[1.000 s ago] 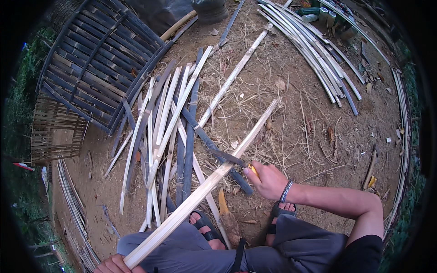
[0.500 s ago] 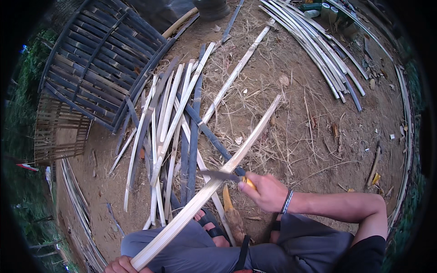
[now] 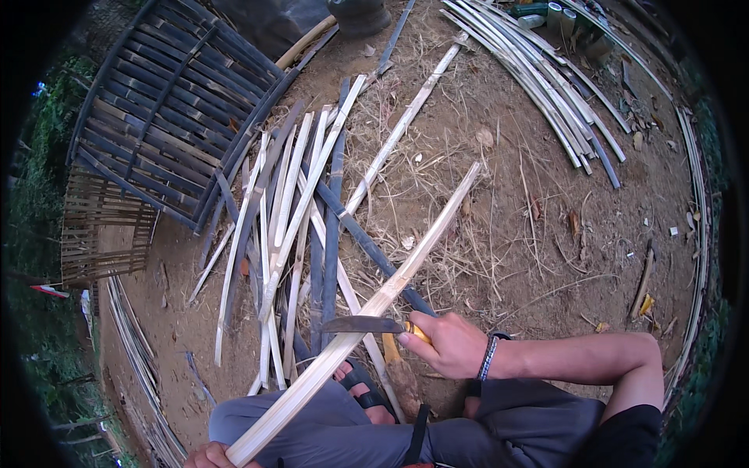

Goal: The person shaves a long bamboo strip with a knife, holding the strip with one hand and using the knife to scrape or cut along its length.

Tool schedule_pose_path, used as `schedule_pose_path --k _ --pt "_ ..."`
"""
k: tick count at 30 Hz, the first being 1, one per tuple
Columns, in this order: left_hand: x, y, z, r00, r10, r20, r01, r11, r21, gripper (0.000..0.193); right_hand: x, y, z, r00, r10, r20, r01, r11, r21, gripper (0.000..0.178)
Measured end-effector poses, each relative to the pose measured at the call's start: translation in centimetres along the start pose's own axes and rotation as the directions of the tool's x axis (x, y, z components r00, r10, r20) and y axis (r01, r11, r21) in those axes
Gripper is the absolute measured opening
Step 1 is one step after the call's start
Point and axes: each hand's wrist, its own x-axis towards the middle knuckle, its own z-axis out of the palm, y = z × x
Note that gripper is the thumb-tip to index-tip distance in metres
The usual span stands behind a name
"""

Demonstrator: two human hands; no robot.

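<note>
My right hand point(image 3: 452, 345) grips the yellow handle of a knife point(image 3: 360, 324). Its broad dark blade lies across a long pale bamboo strip point(image 3: 312, 380), touching the upper face. The strip slants from the lower left, over my thigh, up to a tapering far end above the ground. At the lower edge my left hand point(image 3: 209, 455) is closed round the strip's near end, partly cut off by the picture's rim. Just beyond the blade, a dark bamboo strip point(image 3: 367, 242) passes beneath the pale one.
Several loose bamboo strips point(image 3: 292, 195) lie heaped ahead and left. A dark slatted bamboo frame point(image 3: 175, 101) stands behind them. Another bundle of strips point(image 3: 546, 86) lies far right, near green bottles point(image 3: 532, 11). Dry fibres and leaves litter the dirt ground point(image 3: 538, 249).
My right hand and the knife have moved nearer to me along the strip, and the blade now lies more level across it. My left hand keeps its hold.
</note>
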Motion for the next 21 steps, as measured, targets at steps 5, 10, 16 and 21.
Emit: schedule_pose_path --k 5,10,16,21 --pt "0.1 0.0 -0.4 1.0 0.005 -0.028 -0.004 0.999 0.033 0.042 1.0 1.1 -1.0 0.989 0.118 -0.093 -0.114 0.992 0.049 0.04" --pt "-0.1 -0.1 -0.3 1.0 0.0 -0.003 0.0 1.0 0.0 0.041 0.5 0.2 -0.8 0.999 -0.047 -0.02 0.046 0.997 -0.059 0.041" --pt "-0.2 -0.1 -0.3 0.996 0.009 0.086 -0.01 1.0 0.011 0.04 0.2 1.1 -0.6 0.997 0.043 -0.072 -0.043 0.999 -0.003 0.04" --pt "0.1 -0.2 -0.6 1.0 0.03 -0.008 -0.03 0.999 0.024 0.041 1.4 1.9 -1.8 0.992 0.087 -0.086 -0.088 0.996 -0.004 0.04"
